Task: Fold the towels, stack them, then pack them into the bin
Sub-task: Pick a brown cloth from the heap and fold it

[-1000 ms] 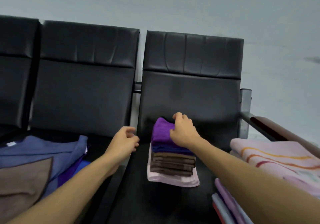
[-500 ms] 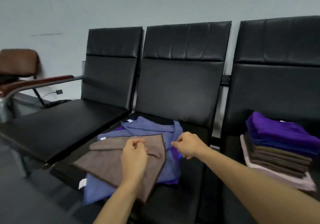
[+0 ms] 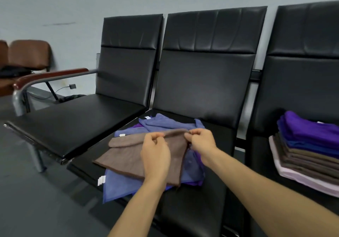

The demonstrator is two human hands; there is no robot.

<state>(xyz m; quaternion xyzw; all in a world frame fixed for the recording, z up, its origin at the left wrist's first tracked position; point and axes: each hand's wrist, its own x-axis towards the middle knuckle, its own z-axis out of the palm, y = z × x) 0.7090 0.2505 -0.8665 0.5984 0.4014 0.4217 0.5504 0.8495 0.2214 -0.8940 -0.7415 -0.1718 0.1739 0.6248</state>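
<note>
- Now the left hand (image 3: 156, 149) and right hand (image 3: 200, 141) pinch the flat brown terry towel's (image 3: 128, 156) far edge between curled fingers.
- Beneath the fingers, loose blue-violet towels (image 3: 165, 124) could likely drag along.

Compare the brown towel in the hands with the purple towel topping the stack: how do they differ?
The brown towel lies spread open; the purple towel is folded. Left hand and right hand pinch the brown towel's far edge; nothing touches the purple towel. The brown towel covers loose blue towels; the purple towel caps a neat stack. Both lie topmost.
</note>
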